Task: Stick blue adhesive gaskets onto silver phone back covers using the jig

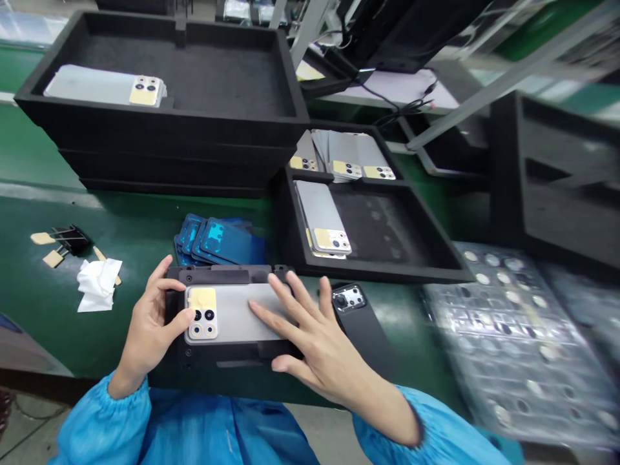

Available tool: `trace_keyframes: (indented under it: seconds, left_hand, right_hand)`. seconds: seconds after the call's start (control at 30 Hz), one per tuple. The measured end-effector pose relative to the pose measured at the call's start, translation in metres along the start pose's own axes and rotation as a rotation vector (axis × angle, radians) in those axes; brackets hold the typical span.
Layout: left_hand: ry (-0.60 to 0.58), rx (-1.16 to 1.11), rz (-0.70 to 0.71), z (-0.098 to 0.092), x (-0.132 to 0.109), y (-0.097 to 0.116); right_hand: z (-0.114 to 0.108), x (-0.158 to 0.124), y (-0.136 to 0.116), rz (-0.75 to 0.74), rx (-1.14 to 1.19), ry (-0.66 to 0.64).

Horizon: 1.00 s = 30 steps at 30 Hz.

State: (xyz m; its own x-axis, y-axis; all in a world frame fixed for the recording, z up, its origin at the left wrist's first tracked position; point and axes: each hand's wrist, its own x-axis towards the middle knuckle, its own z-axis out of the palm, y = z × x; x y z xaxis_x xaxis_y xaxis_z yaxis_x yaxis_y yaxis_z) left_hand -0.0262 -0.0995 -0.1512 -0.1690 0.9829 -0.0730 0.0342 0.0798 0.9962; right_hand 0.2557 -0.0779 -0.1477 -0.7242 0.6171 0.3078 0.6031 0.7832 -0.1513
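Note:
A silver phone back cover (237,316) lies face up in a black fixture (223,355) in front of me. Its camera module (202,323) has several lens rings and a yellow film patch. My left hand (152,320) grips the cover's left end, thumb on the camera module and fingers at the edge. My right hand (310,326) is open, its fingers spread over the right part of the cover, with fingertips touching or just above the surface. The cover's right end is hidden beneath it.
Stacked black trays (194,139) stand at the back left. Another black tray (378,265) holds silver covers. Blue plates (232,242), a dark phone part (361,323), a white tissue (99,284), a black binder clip (72,239) and a clear blister tray (513,349) lie around.

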Motion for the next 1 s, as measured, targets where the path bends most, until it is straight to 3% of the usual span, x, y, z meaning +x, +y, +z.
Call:
trace_keyframes:
  seconds: [0.1, 0.17, 0.33, 0.6, 0.8, 0.9, 1.0]
  left_hand:
    - [0.005, 0.023, -0.008, -0.001, 0.001, 0.002]
    - [0.009, 0.031, -0.006, -0.002, 0.002, 0.002]
    - [0.018, 0.039, -0.02, -0.002, 0.004, 0.006]
    - [0.029, 0.057, -0.027, 0.0, 0.005, 0.009]
    - [0.034, 0.03, -0.017, -0.005, 0.006, 0.007]
    - [0.039, 0.029, -0.032, -0.007, 0.006, 0.005]
    - [0.053, 0.029, -0.047, -0.009, 0.007, 0.004]
  right_hand:
    - [-0.003, -0.004, 0.005, 0.117, -0.039, 0.171]
    - [-0.003, -0.003, 0.011, 0.188, -0.058, 0.212]
    - [-0.005, 0.003, 0.012, 0.2, -0.094, 0.127]
    - [-0.016, -0.023, -0.022, 0.106, -0.128, 0.088]
    - [-0.002, 0.025, -0.053, 0.015, -0.054, 0.142]
    - [0.008, 0.049, -0.065, 0.073, -0.043, 0.247]
    - [0.012, 0.064, -0.063, 0.169, -0.026, 0.228]
